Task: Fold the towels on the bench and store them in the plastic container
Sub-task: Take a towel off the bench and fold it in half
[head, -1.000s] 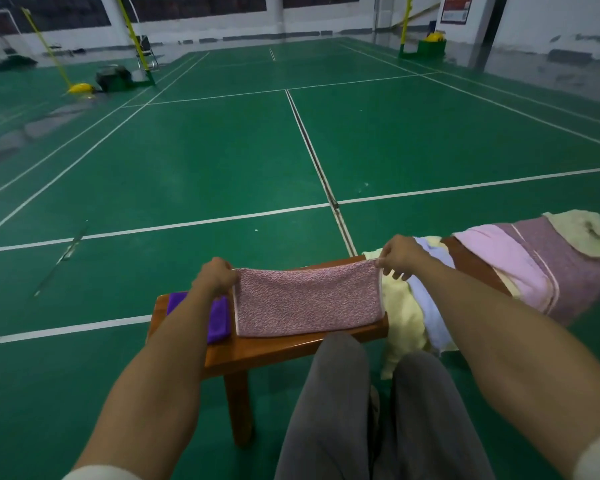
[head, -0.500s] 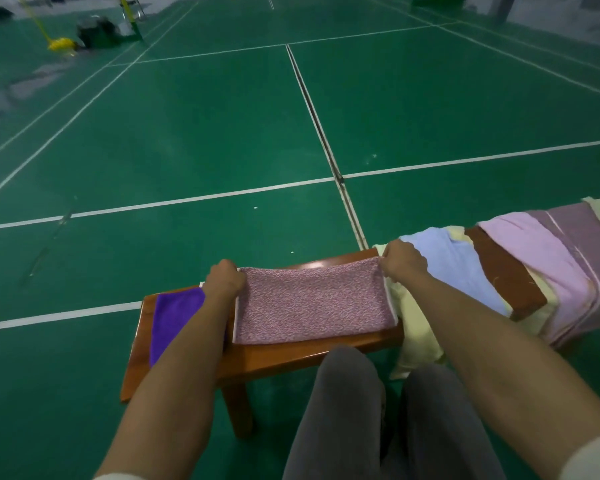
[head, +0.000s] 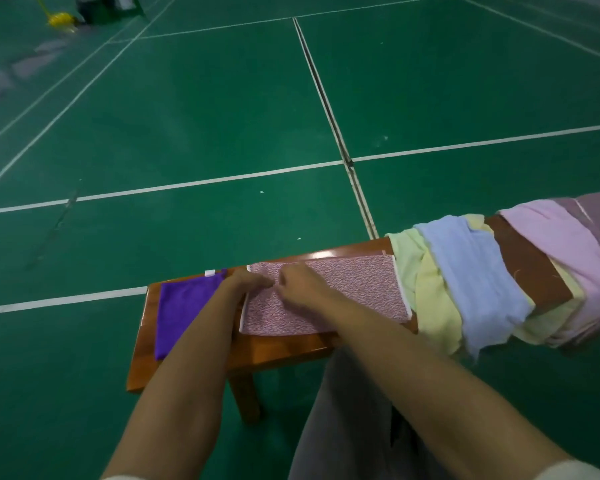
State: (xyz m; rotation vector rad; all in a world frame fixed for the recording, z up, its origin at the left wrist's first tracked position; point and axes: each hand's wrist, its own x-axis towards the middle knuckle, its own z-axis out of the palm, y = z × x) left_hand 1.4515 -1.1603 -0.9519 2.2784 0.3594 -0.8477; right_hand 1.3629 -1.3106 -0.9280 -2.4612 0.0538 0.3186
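Since the frame half a second ago, the right hand (head: 303,284) is no longer holding the pink patterned towel's (head: 354,292) right edge; it is now lying over the towel's left part, just beside the left hand (head: 248,280), and the view is tipping further down. Both hands are resting with curled fingers on the cloth near its far left corner; the left seems to be pinching the edge there, but whether the right is gripping a layer or only pressing I cannot tell, since blur is hiding the fingertips.

The pink patterned towel is lying flat on the wooden counter (head: 278,351), between a purple cloth (head: 177,313) on its left and a heap of draped towels on its right: a yellow towel (head: 430,299), a blue towel (head: 475,282), and a pale pink towel (head: 561,237) further along. No plastic container is showing.

The towel is looking thin, light and limp, so it will likely sag and crease wherever it is unsupported. Taking it by corners or a hemmed edge with both hands, and smoothing flat against the counter, seems the safest hold. The polished wood may be letting it slide.
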